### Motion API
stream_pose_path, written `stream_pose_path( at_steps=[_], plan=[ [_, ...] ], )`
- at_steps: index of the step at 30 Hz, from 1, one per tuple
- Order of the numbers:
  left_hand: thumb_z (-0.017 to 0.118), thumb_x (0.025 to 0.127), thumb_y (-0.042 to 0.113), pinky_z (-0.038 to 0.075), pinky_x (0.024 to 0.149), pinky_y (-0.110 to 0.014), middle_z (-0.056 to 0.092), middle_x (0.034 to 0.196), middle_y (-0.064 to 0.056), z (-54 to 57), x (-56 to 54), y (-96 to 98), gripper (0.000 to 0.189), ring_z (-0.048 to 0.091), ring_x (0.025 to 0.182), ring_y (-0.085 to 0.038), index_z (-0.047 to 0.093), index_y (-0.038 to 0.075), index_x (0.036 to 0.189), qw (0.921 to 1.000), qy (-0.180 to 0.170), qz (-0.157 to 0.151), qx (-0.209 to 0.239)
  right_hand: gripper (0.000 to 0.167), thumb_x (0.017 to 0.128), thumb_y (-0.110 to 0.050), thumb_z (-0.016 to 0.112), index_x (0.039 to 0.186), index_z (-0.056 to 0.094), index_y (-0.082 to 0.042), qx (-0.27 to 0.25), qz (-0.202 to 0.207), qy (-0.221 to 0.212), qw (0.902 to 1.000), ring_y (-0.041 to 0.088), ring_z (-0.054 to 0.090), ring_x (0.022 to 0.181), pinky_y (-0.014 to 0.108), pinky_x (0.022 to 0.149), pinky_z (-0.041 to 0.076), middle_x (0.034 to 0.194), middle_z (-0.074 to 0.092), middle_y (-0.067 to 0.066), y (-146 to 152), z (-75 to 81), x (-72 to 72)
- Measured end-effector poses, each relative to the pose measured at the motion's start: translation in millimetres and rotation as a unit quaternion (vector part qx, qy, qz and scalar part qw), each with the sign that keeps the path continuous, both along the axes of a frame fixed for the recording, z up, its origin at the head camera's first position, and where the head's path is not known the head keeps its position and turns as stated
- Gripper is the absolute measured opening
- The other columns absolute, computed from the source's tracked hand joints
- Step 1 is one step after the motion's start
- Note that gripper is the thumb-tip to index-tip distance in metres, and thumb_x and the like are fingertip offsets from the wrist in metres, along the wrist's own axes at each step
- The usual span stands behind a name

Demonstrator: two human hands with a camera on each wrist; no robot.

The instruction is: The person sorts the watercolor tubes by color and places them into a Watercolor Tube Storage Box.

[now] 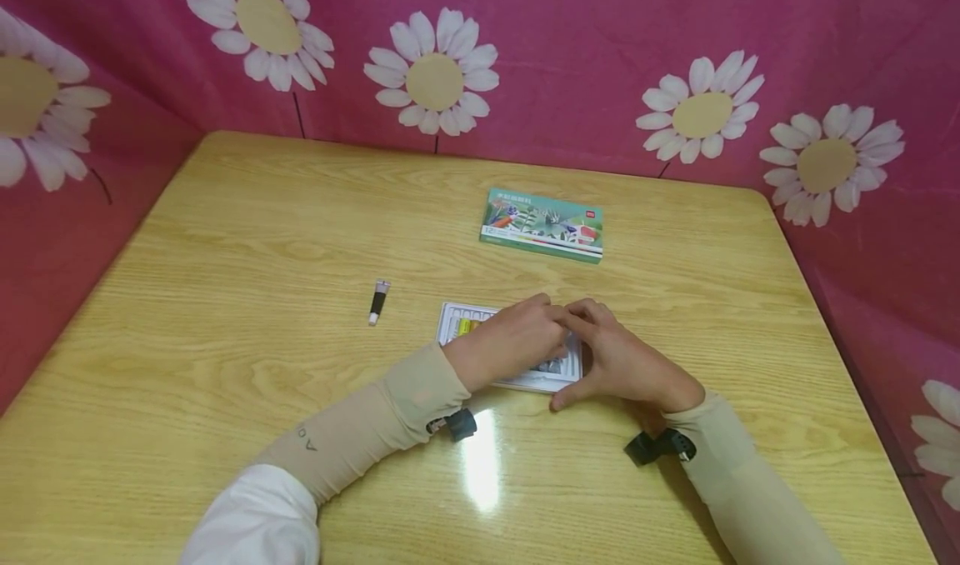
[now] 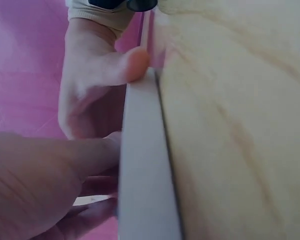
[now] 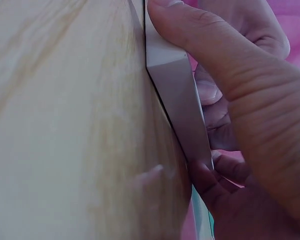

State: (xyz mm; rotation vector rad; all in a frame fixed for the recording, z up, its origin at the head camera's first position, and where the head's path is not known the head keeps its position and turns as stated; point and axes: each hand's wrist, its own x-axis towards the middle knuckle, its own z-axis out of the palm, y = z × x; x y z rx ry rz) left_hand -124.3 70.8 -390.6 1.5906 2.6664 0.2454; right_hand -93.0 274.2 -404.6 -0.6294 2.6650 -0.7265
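Note:
A white plastic tray point(image 1: 447, 325) of small paint tubes point(image 1: 465, 327) lies on the table in the head view. My left hand point(image 1: 517, 342) reaches over its middle with bent fingertips down among the tubes; cannot tell whether they pinch one. My right hand point(image 1: 626, 361) grips the tray's right end, thumb at the front corner and other fingers toward the back. The fingers of both hands meet over the tray's right half, hiding most of the tubes. In the right wrist view the right thumb point(image 3: 205, 30) lies along the tray's side wall point(image 3: 180, 100).
A single black-banded paint tube point(image 1: 378, 302) with a white cap lies left of the tray. Behind the tray rests a green paint box point(image 1: 542, 225) with printed pictures. A pink flowered cloth point(image 1: 555, 73) hangs round the wooden table point(image 1: 300, 215).

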Motion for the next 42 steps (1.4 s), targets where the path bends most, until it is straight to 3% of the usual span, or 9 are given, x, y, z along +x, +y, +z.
stream_pose_path(
  at_steps=[4, 10, 16, 24, 32, 42],
  plan=[
    [0.055, 0.107, 0.031, 0.051, 0.096, -0.025, 0.065, 0.143, 0.002, 3.7, 2.3, -1.9, 0.029, 0.056, 0.11, -0.018, 0.078, 0.016, 0.115, 0.999, 0.019, -0.003, -0.04, 0.112, 0.06, -0.066, 0.091, 0.151, 0.051, -0.013, 0.0, 0.002, 0.006, 1.0, 0.026, 0.047, 0.133, 0.05, 0.114, 0.048, 0.147, 0.044, 0.007, 1, -0.6, -0.3],
    [0.047, 0.111, 0.03, 0.048, 0.108, -0.028, 0.049, 0.159, -0.001, 5.3, 3.4, -6.2, 0.034, 0.052, 0.125, -0.02, 0.07, 0.016, 0.131, 0.9968, 0.014, -0.023, -0.075, 0.112, 0.06, -0.064, 0.092, 0.15, 0.052, -0.01, -0.001, 0.0, 0.004, 1.0, 0.025, 0.049, 0.131, 0.049, 0.113, 0.049, 0.145, 0.044, 0.006, 1, -0.9, 0.1],
    [0.049, 0.111, 0.03, 0.05, 0.1, -0.026, 0.052, 0.157, 0.001, 6.1, 0.3, -8.4, 0.033, 0.052, 0.116, -0.018, 0.069, 0.018, 0.133, 0.9967, 0.012, -0.036, -0.072, 0.111, 0.06, -0.067, 0.091, 0.149, 0.053, -0.012, 0.001, -0.002, 0.004, 1.0, 0.026, 0.049, 0.131, 0.05, 0.113, 0.048, 0.146, 0.045, 0.007, 2, -2.1, 0.1],
    [0.054, 0.109, 0.023, 0.052, 0.093, -0.024, 0.068, 0.139, 0.005, 10.3, -8.4, -10.7, 0.028, 0.057, 0.105, -0.016, 0.07, 0.019, 0.131, 0.9965, 0.01, -0.066, -0.051, 0.11, 0.061, -0.066, 0.091, 0.152, 0.05, -0.019, -0.001, -0.005, -0.002, 1.0, 0.028, 0.047, 0.133, 0.053, 0.114, 0.046, 0.148, 0.043, 0.008, 3, -1.8, 0.5],
    [0.055, 0.106, 0.013, 0.044, 0.116, -0.023, 0.071, 0.132, 0.004, 6.8, -8.0, -6.7, 0.025, 0.057, 0.133, -0.012, 0.074, 0.017, 0.123, 0.9936, 0.001, -0.101, -0.049, 0.11, 0.061, -0.066, 0.091, 0.151, 0.051, -0.015, -0.007, -0.007, -0.007, 0.9999, 0.027, 0.048, 0.132, 0.049, 0.112, 0.047, 0.146, 0.043, 0.007, 1, -1.5, 0.3],
    [0.053, 0.107, 0.012, 0.044, 0.118, -0.025, 0.069, 0.136, 0.002, 10.5, -7.2, -9.7, 0.026, 0.056, 0.137, -0.013, 0.074, 0.016, 0.122, 0.9935, -0.016, -0.104, -0.044, 0.109, 0.062, -0.066, 0.091, 0.151, 0.052, -0.016, -0.011, -0.004, -0.005, 0.9999, 0.026, 0.048, 0.132, 0.05, 0.112, 0.046, 0.146, 0.043, 0.006, 1, -1.9, 0.3]
  ],
)
